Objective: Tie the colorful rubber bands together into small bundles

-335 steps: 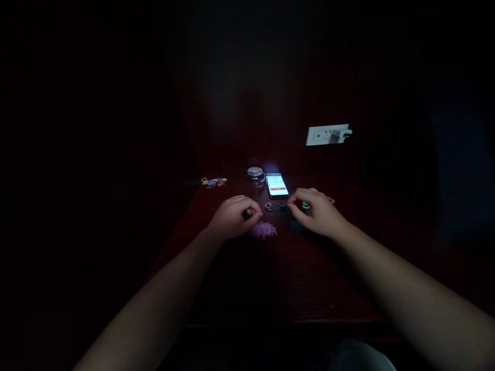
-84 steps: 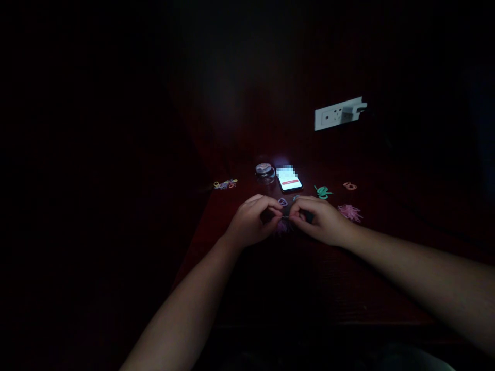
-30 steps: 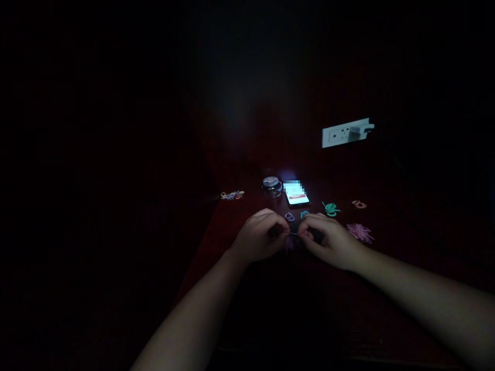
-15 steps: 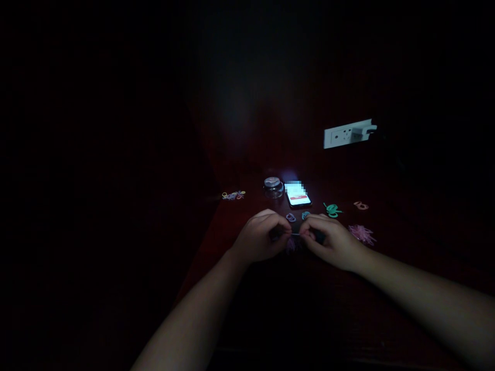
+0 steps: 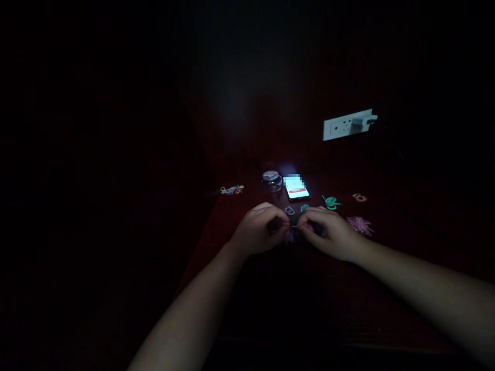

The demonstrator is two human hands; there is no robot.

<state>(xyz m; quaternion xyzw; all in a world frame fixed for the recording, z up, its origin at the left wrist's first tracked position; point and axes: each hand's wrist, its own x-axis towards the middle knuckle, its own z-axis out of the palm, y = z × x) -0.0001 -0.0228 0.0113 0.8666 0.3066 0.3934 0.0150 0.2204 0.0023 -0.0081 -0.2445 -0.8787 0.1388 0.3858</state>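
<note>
My left hand [image 5: 260, 230] and my right hand [image 5: 329, 233] face each other just above the dark red table, thumb and forefinger pinched on each. Between the fingertips runs a short, pale, thin rubber band [image 5: 293, 226], pulled straight; its ends are hidden in the fingers. Beneath it lies a bunch of purple rubber bands [image 5: 290, 237], partly covered by my left hand. Just beyond my fingers are a few purple bands [image 5: 289, 211] and some blue bands [image 5: 304, 208]. A pile of pink bands [image 5: 360, 225] rests beside my right wrist.
A lit phone [image 5: 297, 191] stands behind my hands, next to a clear lidded jar [image 5: 272, 181]. Green bands [image 5: 331, 202] and orange bands [image 5: 359, 197] lie to the right, mixed bands [image 5: 232, 190] at the left edge. A wall socket [image 5: 340, 128] holds a plug. The surroundings are very dark.
The whole view has shifted slightly, so everything sits a little higher. Both hands keep their pinch on the band, with hardly any movement relative to the table.
</note>
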